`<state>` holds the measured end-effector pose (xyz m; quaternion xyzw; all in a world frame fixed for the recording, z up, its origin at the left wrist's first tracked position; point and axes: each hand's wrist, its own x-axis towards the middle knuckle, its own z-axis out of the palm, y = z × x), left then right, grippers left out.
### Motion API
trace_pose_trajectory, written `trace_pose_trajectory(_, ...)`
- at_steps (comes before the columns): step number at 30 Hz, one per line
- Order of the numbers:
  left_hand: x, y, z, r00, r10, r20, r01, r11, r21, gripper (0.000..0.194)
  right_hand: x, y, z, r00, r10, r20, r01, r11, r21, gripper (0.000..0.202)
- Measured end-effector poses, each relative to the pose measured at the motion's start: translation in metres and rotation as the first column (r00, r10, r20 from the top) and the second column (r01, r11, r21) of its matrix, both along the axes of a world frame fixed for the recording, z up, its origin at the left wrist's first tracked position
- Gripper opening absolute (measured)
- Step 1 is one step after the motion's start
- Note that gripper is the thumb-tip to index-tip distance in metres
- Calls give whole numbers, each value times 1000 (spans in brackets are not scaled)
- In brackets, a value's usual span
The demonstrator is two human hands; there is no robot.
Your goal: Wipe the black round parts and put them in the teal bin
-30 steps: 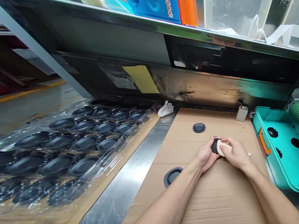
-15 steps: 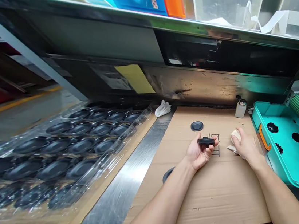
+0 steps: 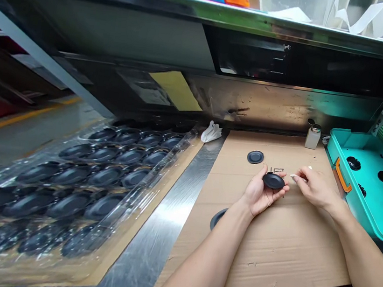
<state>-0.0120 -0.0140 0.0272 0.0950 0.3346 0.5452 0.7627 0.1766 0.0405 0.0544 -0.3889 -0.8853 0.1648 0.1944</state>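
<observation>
My left hand point(image 3: 261, 197), palm up, is closed round the edge of a round black plastic cap point(image 3: 273, 180) with its flat face upward. Just to the right, my right hand point(image 3: 317, 189) pinches a whitish cloth point(image 3: 293, 176); most of it is hidden behind the fingers. Cloth and cap are close, with a small gap between them. On the cardboard sheet point(image 3: 286, 255) below lies another black cap point(image 3: 255, 157), beyond my left hand. A further black disc point(image 3: 216, 219) is partly covered by my left forearm.
To the left, a clear plastic tray point(image 3: 165, 168) holds rows of black caps. A teal bin point(image 3: 375, 198) with several black discs stands at right. A small white bottle point(image 3: 313, 137) and crumpled white tissue point(image 3: 211, 132) sit at the back. A metal shelf edge point(image 3: 209, 11) runs overhead.
My left hand has moved slightly right and tilted the cap so its face shows. My right hand has lifted the cloth off the cardboard and turned toward the cap. The view has tipped down slightly.
</observation>
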Motion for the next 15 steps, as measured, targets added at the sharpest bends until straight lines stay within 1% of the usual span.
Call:
trace_pose_trajectory(1,3,1,-2,999,-16,-38,16,1000,10,56,-4,-2,-2,998,17,-64,-17,1000,-2,17)
trace_pose_trajectory(3,11,1,-7,993,-54,-109,59,998,37,57,-13,-7,-8,988,63,-139,-62,998,12,16)
trace_pose_trajectory(6,21,0,-10,974,-78,-213,92,994,60,62,-23,-12,-19,981,120,-150,-105,989,106,17)
trace_pose_trajectory(9,29,-3,-9,942,-30,-335,51,997,53,63,-28,-15,-26,988,117,-97,-97,977,187,17)
trace_pose_trajectory(11,32,-4,-7,910,-17,-413,43,998,52,65,-28,-17,-26,996,87,-34,-77,971,225,18)
trace_pose_trajectory(15,33,-5,-6,866,-61,-496,103,993,57,73,-26,-18,-17,993,17,113,-49,956,289,18)
